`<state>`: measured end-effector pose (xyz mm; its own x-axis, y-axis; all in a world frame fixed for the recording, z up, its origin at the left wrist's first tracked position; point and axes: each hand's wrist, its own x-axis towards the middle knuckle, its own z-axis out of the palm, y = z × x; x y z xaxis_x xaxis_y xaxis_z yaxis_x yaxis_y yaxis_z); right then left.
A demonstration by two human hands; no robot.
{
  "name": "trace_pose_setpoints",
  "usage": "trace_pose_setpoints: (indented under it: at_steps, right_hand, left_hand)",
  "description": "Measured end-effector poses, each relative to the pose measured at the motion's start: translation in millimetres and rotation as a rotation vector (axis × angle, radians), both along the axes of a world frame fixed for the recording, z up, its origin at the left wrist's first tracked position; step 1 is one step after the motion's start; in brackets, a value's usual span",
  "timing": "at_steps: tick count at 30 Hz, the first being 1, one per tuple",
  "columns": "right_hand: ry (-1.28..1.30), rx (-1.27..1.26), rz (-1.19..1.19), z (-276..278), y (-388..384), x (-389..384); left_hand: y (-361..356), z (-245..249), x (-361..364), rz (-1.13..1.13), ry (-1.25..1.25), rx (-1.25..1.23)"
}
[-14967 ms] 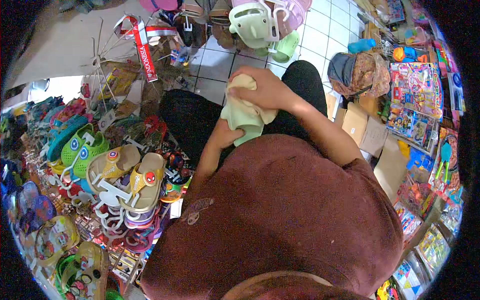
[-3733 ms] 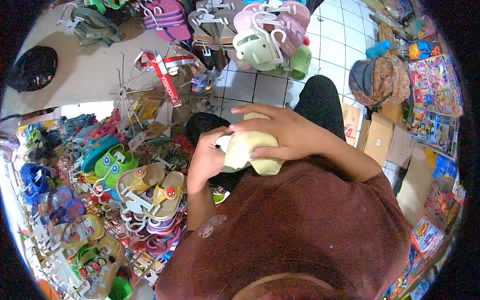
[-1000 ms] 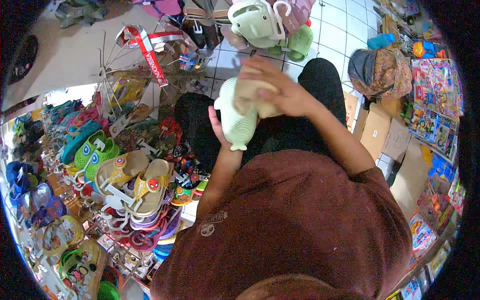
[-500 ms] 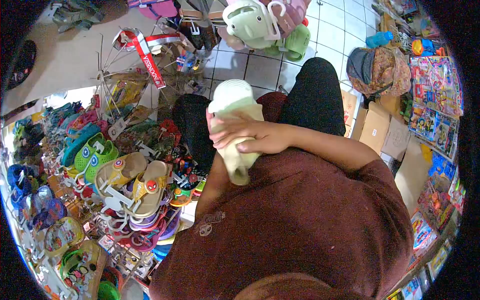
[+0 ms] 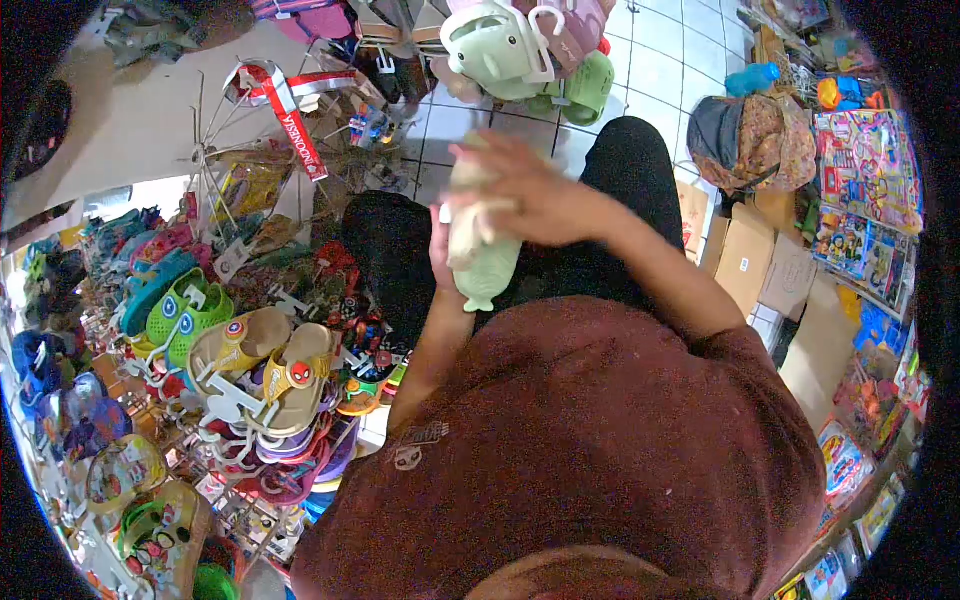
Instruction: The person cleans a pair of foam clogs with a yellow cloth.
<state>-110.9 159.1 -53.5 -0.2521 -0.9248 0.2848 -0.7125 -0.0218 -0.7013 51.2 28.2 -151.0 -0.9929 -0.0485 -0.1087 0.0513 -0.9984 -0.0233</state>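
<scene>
Over my lap, a pale green slipper [image 5: 490, 275] with a small fish-tail shape at its near end lies between my hands. My left hand [image 5: 440, 252] holds it from the left and underneath, with most of its fingers hidden behind it. My right hand [image 5: 535, 195] is across the top of the slipper, its fingers smeared by motion. Bunched under that hand is a cream cloth [image 5: 465, 238], pressed against the slipper's upper side.
Racks of colourful children's sandals [image 5: 265, 370] crowd my left side. Pale green and pink clogs [image 5: 495, 50] hang ahead. To my right are a patterned backpack [image 5: 755, 145], a cardboard box [image 5: 745, 250] and packaged toys [image 5: 870, 180]. A wire rack [image 5: 200, 150] carries a red-and-white ribbon [image 5: 295, 125].
My right hand has moved forward along the slipper with the cloth. The slipper's tail end, covered before, now shows bare, and its far end is covered.
</scene>
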Motion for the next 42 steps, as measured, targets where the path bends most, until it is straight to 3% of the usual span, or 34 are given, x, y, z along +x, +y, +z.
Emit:
trace_pose_setpoints:
  at_steps: [2,4,8,9,12,13,17,20,24,25,29,33,37,40,42]
  right_hand:
    - [0.146,0.039,-0.014,-3.1,-10.3,33.5]
    - [-0.044,-0.133,0.168,-20.1,-14.5,56.9]
    - [-0.315,0.058,0.315,-11.4,-12.4,63.7]
    - [-0.508,0.019,0.407,0.1,-12.9,51.5]
    - [-0.930,0.002,0.387,27.7,-7.4,38.1]
    - [-0.767,-0.149,0.289,26.4,-9.8,35.0]
    - [-0.812,-0.135,0.232,54.3,-0.5,9.0]
    - [-0.549,-0.208,0.221,48.9,-7.9,-8.7]
    - [0.017,-0.001,0.126,-34.4,-31.5,3.2]
    - [-0.025,0.076,0.075,-12.9,-28.0,19.3]
    - [0.015,-0.075,0.151,-18.5,-21.9,66.8]
    - [-0.564,-0.063,0.495,15.6,-24.7,51.3]
    - [-0.741,-0.072,0.448,31.9,-20.5,29.8]
    - [-0.701,0.090,0.228,50.0,-6.3,-6.9]
    - [-0.531,-0.010,0.154,38.7,-6.5,-22.1]
  left_hand:
    - [-2.0,-2.0,-2.5,0.022,-0.073,-0.041]
    - [-0.5,3.7,-5.5,0.024,-0.112,-0.069]
    - [0.1,19.8,2.4,0.001,-0.138,-0.094]
    - [-0.5,21.3,2.9,0.000,-0.144,-0.106]
    - [-9.0,14.3,-1.6,0.021,-0.183,-0.180]
    - [-9.4,13.2,-4.4,0.034,-0.198,-0.203]
    - [-4.6,18.0,-11.9,0.064,-0.248,-0.284]
    - [2.9,26.9,-14.6,0.119,-0.309,-0.364]
    - [-2.1,9.5,-12.7,0.072,-0.213,-0.236]
    - [-4.6,2.9,-11.6,0.069,-0.190,-0.206]
    - [-6.7,1.5,3.5,0.036,-0.131,-0.085]
    - [-7.4,10.1,10.9,0.024,-0.114,-0.055]
    - [-8.2,10.1,7.4,0.068,-0.131,-0.108]
    - [-6.6,14.3,-2.6,0.157,-0.186,-0.206]
    - [-2.6,19.0,-7.9,0.200,-0.201,-0.236]
